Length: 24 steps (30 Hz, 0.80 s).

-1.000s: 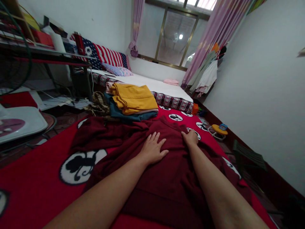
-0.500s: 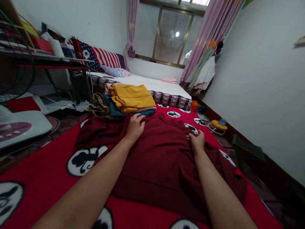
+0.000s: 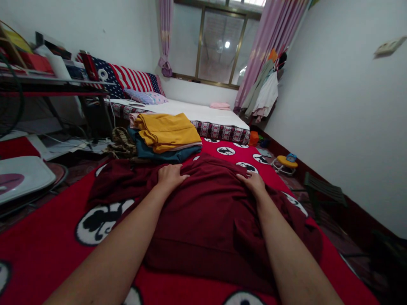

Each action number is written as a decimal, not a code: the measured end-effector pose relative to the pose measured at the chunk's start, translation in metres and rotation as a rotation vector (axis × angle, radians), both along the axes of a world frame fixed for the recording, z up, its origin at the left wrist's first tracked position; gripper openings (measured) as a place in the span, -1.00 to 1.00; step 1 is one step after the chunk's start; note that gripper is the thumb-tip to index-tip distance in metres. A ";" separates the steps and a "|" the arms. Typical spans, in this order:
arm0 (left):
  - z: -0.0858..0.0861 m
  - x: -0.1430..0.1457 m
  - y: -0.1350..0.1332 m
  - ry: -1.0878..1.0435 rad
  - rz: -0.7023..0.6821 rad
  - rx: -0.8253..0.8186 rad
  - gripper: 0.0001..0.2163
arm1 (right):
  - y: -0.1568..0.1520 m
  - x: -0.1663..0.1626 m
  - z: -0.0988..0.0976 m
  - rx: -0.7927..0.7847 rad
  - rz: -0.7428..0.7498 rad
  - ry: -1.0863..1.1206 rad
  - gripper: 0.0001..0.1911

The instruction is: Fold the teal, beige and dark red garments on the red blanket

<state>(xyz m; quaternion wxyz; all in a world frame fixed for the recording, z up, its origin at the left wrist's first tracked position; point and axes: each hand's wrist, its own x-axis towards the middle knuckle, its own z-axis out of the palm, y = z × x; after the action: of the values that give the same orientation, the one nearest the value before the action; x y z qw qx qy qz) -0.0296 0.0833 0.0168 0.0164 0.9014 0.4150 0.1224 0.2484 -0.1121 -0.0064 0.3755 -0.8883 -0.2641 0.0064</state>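
Observation:
A dark maroon sweatshirt (image 3: 203, 216) lies spread out on the red bedcover (image 3: 57, 258), its hem towards me and its sleeves out to the sides. On its left shoulder area, my left hand (image 3: 171, 177) has its fingers curled down over the cloth and its thumb pointing right. My right hand (image 3: 254, 183) grips the opposite shoulder, the thumb on the near side and the fingers partly hidden. Between the hands the cloth shows soft creases. Just beyond the left hand, a folded yellow garment (image 3: 168, 130) tops a stack with a folded teal garment (image 3: 165, 154) beneath.
A patterned brown cloth (image 3: 122, 144) lies left of the stack. Behind stands a bed (image 3: 190, 108) under the window. A cluttered desk (image 3: 57, 87) and a white tray-like surface (image 3: 25, 178) are at left. Along the right wall stand a yellow stool (image 3: 286, 162) and a dark folding stool (image 3: 324, 190).
Both hands have come down onto the sweatshirt's shoulders and closed on the cloth; their fingers were looser before. The view has shifted slightly to the right.

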 end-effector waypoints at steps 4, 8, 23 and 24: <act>-0.002 0.002 -0.004 -0.061 -0.017 0.001 -0.61 | -0.002 -0.008 0.002 0.061 -0.028 0.078 -0.70; -0.008 0.003 -0.009 -0.351 0.017 -0.020 -0.60 | -0.001 -0.018 0.000 0.230 -0.037 0.137 -0.55; 0.032 0.038 0.007 -0.891 -0.165 0.149 -0.70 | 0.015 0.001 0.063 0.781 -0.068 -0.449 -0.67; 0.039 0.045 0.012 -0.834 -0.142 0.161 -0.68 | 0.019 0.009 0.071 0.737 -0.051 -0.435 -0.66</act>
<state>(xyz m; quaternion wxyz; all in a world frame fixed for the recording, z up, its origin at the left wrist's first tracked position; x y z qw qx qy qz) 0.0151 0.0951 0.0560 0.1208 0.7995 0.2991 0.5067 0.2570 -0.0935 0.0645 0.6034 -0.6816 -0.2998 -0.2853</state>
